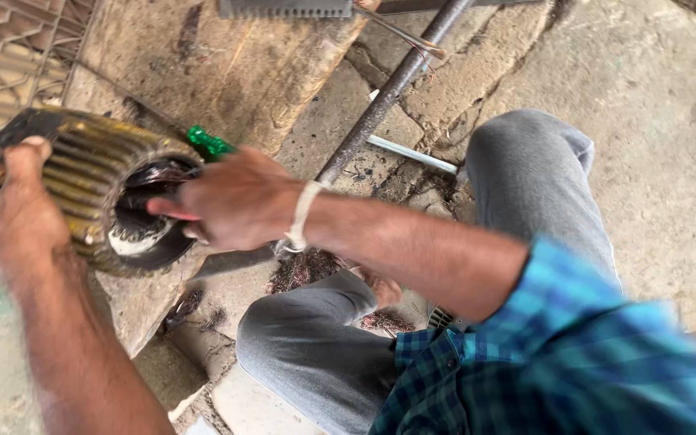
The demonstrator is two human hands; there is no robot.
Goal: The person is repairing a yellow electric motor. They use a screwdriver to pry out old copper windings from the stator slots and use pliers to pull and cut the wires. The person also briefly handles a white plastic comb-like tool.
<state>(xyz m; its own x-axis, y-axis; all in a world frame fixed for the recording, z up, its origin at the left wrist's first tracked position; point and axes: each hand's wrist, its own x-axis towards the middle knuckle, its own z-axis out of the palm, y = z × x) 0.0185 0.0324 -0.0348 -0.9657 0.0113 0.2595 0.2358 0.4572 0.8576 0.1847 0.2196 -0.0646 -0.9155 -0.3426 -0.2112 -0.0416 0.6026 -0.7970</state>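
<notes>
Left hand (pixel 10 205) clamps the ribbed motor shell (pixel 94 181) from nine o'clock, fingers wrapped over its ribs. Its long axis runs toward ten o'clock. Right hand (pixel 235 201), at three o'clock, has fingers closed on a green-handled tool (pixel 207 143) at the open mouth, shell resting on a stone block (pixel 227 64).

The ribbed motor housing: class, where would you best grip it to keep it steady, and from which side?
Probably grip the ribbed motor housing around its outer barrel from the far side, as the left hand does. The ribs give purchase, and the open end stays free, where the right hand works with a green-handled tool.
</notes>
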